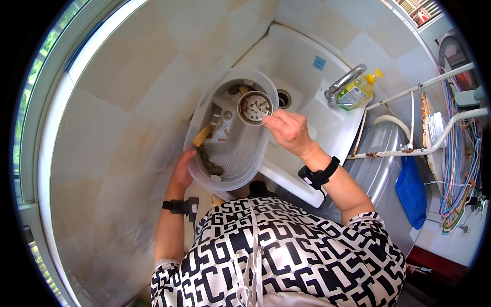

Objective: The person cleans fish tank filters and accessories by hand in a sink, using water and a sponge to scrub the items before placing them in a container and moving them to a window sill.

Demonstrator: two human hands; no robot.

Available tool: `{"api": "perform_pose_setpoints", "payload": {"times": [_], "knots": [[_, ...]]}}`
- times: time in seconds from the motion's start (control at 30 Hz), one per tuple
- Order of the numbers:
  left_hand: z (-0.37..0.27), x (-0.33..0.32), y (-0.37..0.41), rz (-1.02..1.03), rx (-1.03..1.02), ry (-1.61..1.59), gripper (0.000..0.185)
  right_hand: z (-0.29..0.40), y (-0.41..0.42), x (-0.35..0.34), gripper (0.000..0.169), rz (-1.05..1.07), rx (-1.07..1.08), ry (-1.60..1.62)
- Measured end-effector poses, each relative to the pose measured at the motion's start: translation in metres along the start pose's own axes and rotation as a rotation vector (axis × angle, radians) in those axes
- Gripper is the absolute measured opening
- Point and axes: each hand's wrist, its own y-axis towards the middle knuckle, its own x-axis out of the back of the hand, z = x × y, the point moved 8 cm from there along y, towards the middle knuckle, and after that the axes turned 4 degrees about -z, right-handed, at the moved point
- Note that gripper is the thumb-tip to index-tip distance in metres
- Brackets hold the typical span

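Observation:
My right hand (288,129) pinches the rim of a small round metal dish (254,108), perhaps a sink strainer, with dark wet scraps on its bottom. The dish is over the right part of a translucent plastic tub (241,185) with a perforated floor (241,147). My left hand (184,169) grips the tub's rim at the near left. Inside the tub, a yellow piece (202,136), perhaps a sponge or peel, leans against the left wall. Dark wet scraps (210,165) lie below it, and more clumps sit at the far end. What supports the tub is hidden.
A white sink (297,53) with an open drain (283,98) lies beyond and right of the tub. On its right edge stand a chrome faucet (343,86) and a yellow soap bottle (357,92). A rusty white rack (399,153) with a blue cloth (411,193) is further right.

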Motion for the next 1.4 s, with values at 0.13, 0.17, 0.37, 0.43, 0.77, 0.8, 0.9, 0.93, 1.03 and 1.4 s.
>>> {"api": "perform_pose_setpoints", "payload": {"times": [0.13, 0.17, 0.37, 0.43, 0.77, 0.8, 0.9, 0.93, 1.03, 1.4], "knots": [[0.003, 0.007, 0.002, -0.021, 0.007, 0.001, 0.048, -0.015, -0.003, 0.006, 0.016, -0.065, -0.048, -0.032], [0.003, 0.009, 0.002, -0.029, 0.006, -0.001, 0.047, -0.023, -0.003, 0.011, 0.016, -0.106, -0.091, -0.045], [0.006, 0.009, 0.001, -0.022, 0.008, -0.016, 0.049, -0.112, -0.046, 0.02, 0.009, -0.255, -0.526, -0.115], [0.005, 0.008, -0.001, -0.003, 0.005, -0.018, 0.05, -0.143, -0.079, 0.009, 0.007, -0.202, -0.628, -0.192], [-0.003, 0.005, -0.012, -0.053, -0.001, -0.032, 0.053, -0.215, -0.218, -0.083, 0.007, 0.242, -0.912, -0.324], [-0.002, 0.007, -0.013, -0.071, 0.005, -0.035, 0.053, -0.217, -0.223, -0.09, 0.007, 0.276, -0.921, -0.32], [0.001, 0.015, -0.017, -0.126, 0.021, -0.037, 0.054, -0.229, -0.233, -0.104, 0.006, 0.304, -0.926, -0.3], [0.002, 0.018, -0.019, -0.147, 0.025, -0.034, 0.055, -0.233, -0.233, -0.108, 0.006, 0.302, -0.925, -0.292], [0.001, 0.012, -0.021, -0.161, 0.041, 0.022, 0.057, -0.247, -0.232, -0.121, 0.006, 0.299, -0.885, -0.273], [0.001, 0.007, -0.022, -0.212, 0.131, 0.007, 0.065, -0.301, -0.269, -0.145, 0.015, 0.075, -1.491, 0.321]]}}
